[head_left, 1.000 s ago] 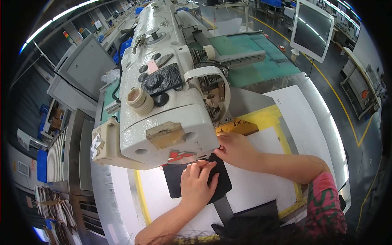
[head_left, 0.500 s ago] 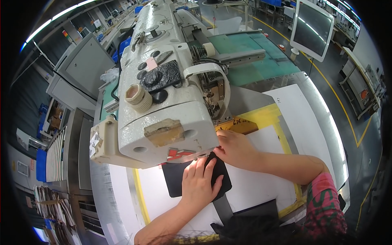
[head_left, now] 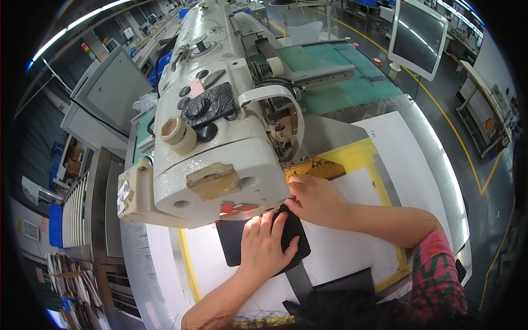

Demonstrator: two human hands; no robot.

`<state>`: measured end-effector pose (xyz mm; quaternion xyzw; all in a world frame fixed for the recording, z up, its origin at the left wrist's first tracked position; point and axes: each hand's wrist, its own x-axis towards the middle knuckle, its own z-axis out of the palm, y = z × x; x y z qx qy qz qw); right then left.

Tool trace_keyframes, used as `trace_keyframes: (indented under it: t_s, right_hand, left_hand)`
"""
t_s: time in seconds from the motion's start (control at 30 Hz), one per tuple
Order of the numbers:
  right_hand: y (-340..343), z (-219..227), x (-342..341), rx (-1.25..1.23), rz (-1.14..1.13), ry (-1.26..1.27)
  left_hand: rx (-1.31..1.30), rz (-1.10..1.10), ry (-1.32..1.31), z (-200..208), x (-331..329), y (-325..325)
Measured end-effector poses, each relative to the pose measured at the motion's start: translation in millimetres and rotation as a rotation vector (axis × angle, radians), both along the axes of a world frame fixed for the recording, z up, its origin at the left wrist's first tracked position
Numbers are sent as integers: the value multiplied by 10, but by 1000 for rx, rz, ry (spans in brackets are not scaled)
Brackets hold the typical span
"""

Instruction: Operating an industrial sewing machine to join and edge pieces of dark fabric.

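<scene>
Two bare hands work near the middle of the picture, by the front end of a big white sewing machine (head_left: 220, 170). One second ago, the left hand (head_left: 263, 247) had its pointing finger bent over toward the right. Now that finger is straighter and points up, and the hand looks flatter. The right hand (head_left: 314, 202) has stayed in almost the same spot. The machine shows a tiny bit farther left than before, and so does the screen (head_left: 419, 37) at the upper right.

The left hand is loose and spread out. It lies on top of a flat black piece (head_left: 231, 243) with round corners, just below the middle of the picture, and its thumb sticks out to the right. Its fingertips are close to the bottom edge of the machine.

The right hand has curled fingers. Their tips are next to the top right corner of the black piece, but I cannot tell if they pinch it.

Under the black piece is a white sheet (head_left: 341, 242) with yellow tape (head_left: 363, 157) around it. A dark strip (head_left: 300, 281) comes out below the piece, and some black cloth (head_left: 346, 297) lies at the bottom.
</scene>
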<state>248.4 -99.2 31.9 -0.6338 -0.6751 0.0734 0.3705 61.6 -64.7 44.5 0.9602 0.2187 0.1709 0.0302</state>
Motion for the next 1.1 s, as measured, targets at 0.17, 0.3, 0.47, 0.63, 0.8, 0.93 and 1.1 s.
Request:
trace_keyframes:
  t_s: [0.17,0.3,0.47,0.63,0.8,0.93,1.1]
  right_hand:
    - [0,-49,5,65,18,-107]
    - [-46,-35,19,85,14,-236]
    - [-351,-13,-2,118,105,-374]
    - [-438,-48,2,123,128,-526]
    - [-412,-91,-8,154,128,-546]
    - [-390,-65,-4,92,122,-507]
    - [-366,-141,73,123,86,-189]
  left_hand:
    - [19,-8,8,0,1,6]
    - [30,-8,10,-23,8,-7]
    - [54,6,3,-24,20,-25]
    - [56,12,4,-18,23,-46]
    - [-2,26,31,-68,-5,-46]
    - [-11,22,40,-40,6,-44]
    - [55,15,26,-5,51,-49]
